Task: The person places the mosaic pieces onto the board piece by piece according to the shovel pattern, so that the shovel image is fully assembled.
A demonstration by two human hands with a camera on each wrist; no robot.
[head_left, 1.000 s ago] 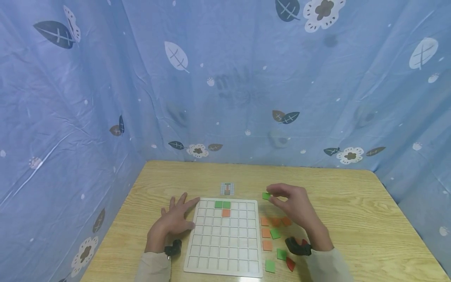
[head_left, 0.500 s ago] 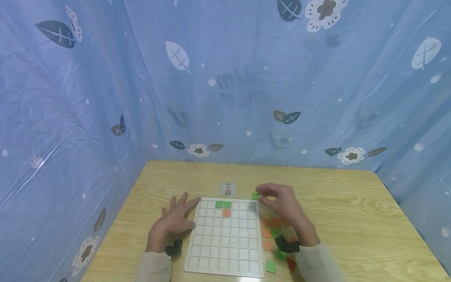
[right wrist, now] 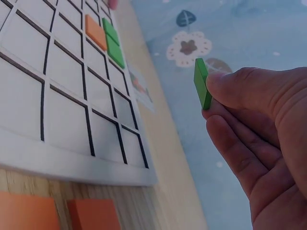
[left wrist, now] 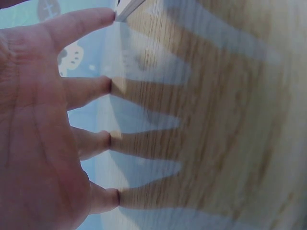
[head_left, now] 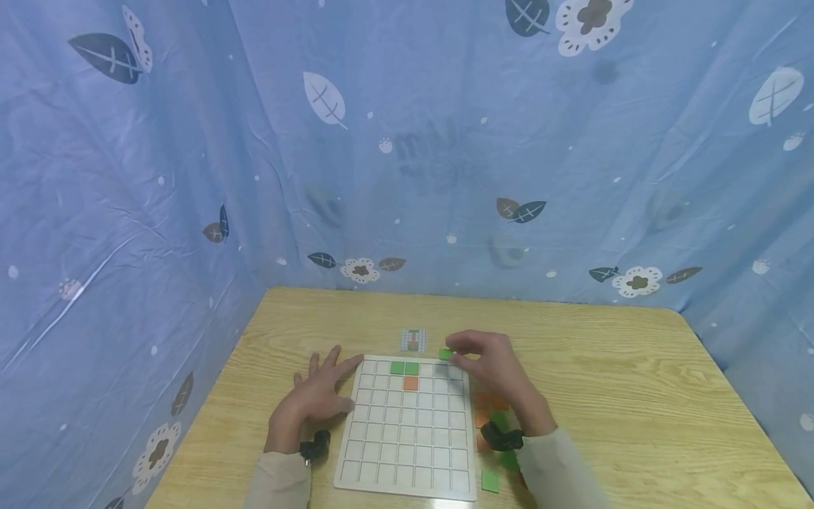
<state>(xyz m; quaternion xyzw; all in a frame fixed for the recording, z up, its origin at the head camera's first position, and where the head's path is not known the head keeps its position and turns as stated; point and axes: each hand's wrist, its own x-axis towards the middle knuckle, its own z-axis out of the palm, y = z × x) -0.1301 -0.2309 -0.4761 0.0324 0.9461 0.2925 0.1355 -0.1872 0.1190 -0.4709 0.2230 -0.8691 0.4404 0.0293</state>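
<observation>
My right hand point(head_left: 488, 357) pinches a green square tile point(right wrist: 202, 84) between thumb and fingers, held up over the far right corner of a white grid board point(head_left: 407, 445). Two green tiles point(head_left: 404, 368) sit side by side in the board's far row, with an orange tile point(head_left: 410, 383) in the cell below the right one. My left hand point(head_left: 318, 396) is spread with straight fingers at the board's left edge. In the left wrist view, its fingertips point(left wrist: 108, 86) rest on the wooden table and one finger touches the board's corner.
Loose orange tiles point(head_left: 483, 401) and green tiles point(head_left: 490, 481) lie right of the board, partly hidden under my right forearm. A small picture card point(head_left: 413, 340) with a coloured grid pattern lies just beyond the board. A blue patterned curtain point(head_left: 445, 177) hangs behind the table.
My right hand has moved left with the green tile, from beside the board to over its far right corner. The left hand has kept its place at the board's edge.
</observation>
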